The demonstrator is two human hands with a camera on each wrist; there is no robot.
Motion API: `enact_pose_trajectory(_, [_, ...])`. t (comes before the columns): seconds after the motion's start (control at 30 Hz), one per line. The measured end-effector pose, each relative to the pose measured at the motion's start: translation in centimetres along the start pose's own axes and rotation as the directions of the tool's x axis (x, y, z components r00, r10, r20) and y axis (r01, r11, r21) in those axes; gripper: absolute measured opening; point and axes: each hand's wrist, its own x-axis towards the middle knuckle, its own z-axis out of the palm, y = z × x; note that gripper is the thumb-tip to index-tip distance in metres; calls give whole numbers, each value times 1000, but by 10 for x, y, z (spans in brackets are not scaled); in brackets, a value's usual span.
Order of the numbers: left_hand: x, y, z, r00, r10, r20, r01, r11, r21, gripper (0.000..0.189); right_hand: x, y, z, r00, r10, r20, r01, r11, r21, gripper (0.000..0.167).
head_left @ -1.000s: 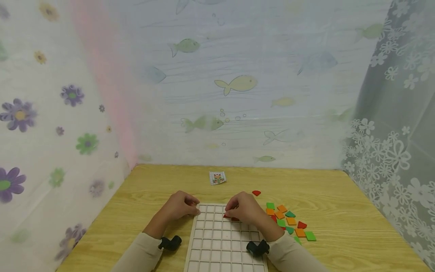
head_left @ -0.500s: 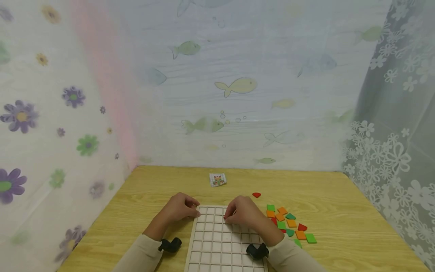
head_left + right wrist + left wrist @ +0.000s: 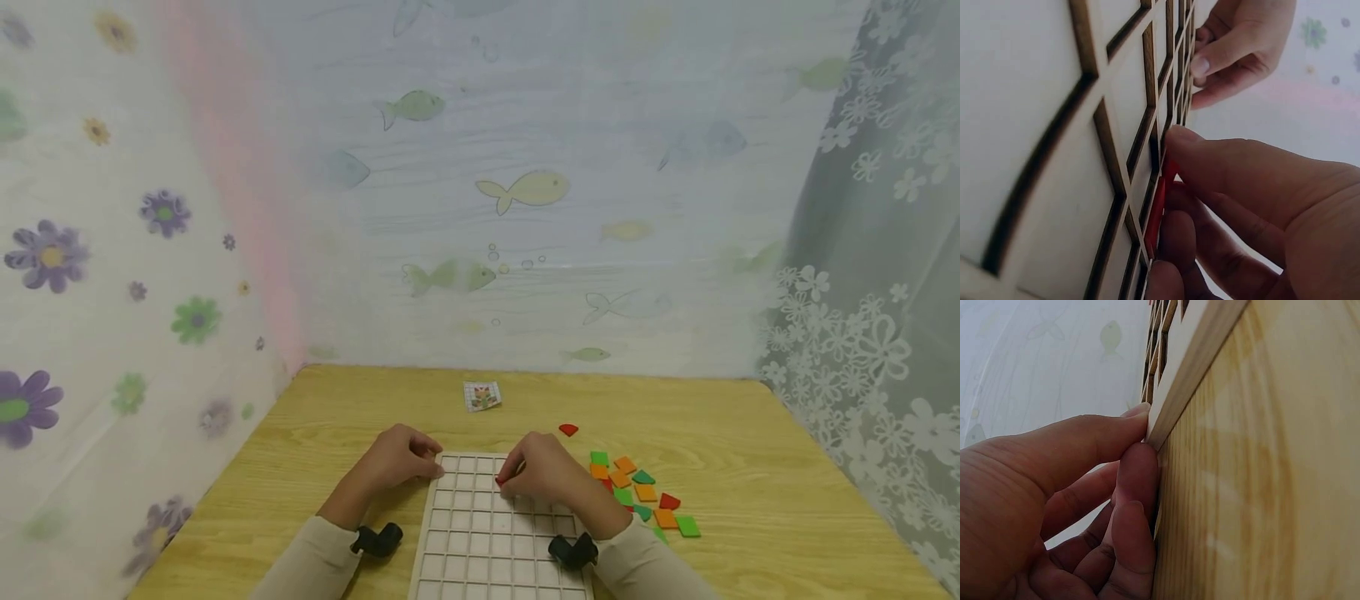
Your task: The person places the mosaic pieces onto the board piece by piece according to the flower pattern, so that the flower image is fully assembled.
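Observation:
A pale wooden grid board [image 3: 459, 522] lies on the table. My left hand [image 3: 396, 458] holds its far left corner, thumb and fingertips at the edge of the board in the left wrist view. Over the far rows, my right hand [image 3: 542, 468] pinches a small red tile [image 3: 1171, 169] between thumb and fingers, right at the grid. Another red tile [image 3: 1156, 215] sits in a cell just beside it, partly covered by the fingers. The held tile's exact shape is hidden.
Loose orange, green and red tiles [image 3: 645, 493] are scattered right of the board. A lone red tile [image 3: 568, 430] lies farther back. Behind the board is a small printed pattern card [image 3: 482, 396]. Patterned curtains [image 3: 525, 275] enclose the table [image 3: 360, 400].
My right fingers have closed in lower over the red tiles, so less red shows in the head view. The left hand has stayed at the board's corner.

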Motion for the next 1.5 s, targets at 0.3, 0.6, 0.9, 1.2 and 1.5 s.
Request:
enact_pose_trajectory(0.3, [0,0,1,1000,-11,-7,11,1000,15,35,3,5,1,1000,-9,16,9,999,49,22])
enact_pose_trajectory(0.6, [1,0,1,1000,-3,-2,3,1000,5,35,0,2,0,1000,16,3,-17,998,54,21])
enact_pose_trajectory(0.9, [2,-1,2,1000,1,-1,-1,1000,2,36,1,3,1,1000,14,-14,-13,998,54,16])
enact_pose_trajectory(1.2, [-2,0,-1,1000,9,3,-9,1000,-5,36,3,5,4,1000,18,-25,-16,998,66,14])
enact_pose_trajectory(1.5, [-1,-1,0,1000,18,14,-18,1000,-20,35,1,8,-2,999,-2,-52,4,1000,30,8])
